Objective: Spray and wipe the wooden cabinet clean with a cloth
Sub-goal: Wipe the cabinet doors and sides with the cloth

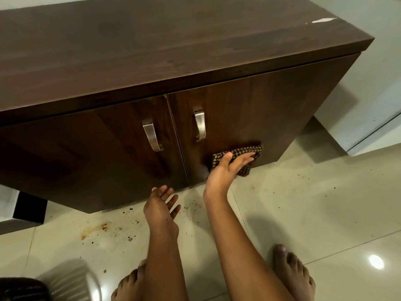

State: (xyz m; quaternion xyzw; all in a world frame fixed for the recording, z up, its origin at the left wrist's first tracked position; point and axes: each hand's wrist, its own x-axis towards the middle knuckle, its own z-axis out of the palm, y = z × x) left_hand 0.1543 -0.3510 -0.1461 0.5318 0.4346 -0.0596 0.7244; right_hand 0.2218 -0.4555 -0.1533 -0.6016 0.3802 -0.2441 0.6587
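My right hand (227, 168) presses the checked cloth (243, 158) flat-fingered against the lower part of the right door (260, 109) of the wooden cabinet (173, 46). My left hand (161, 205) is open, empty, hovering just below the door bottoms. Cloth's long axis runs sideways along the door; unwiped panel lies above it. Doors closed, contents unseen. Crumbs (130, 213) on the floor.

Right hand (225, 168) presses checked cloth (249, 157) against cabinet (271, 109) door.
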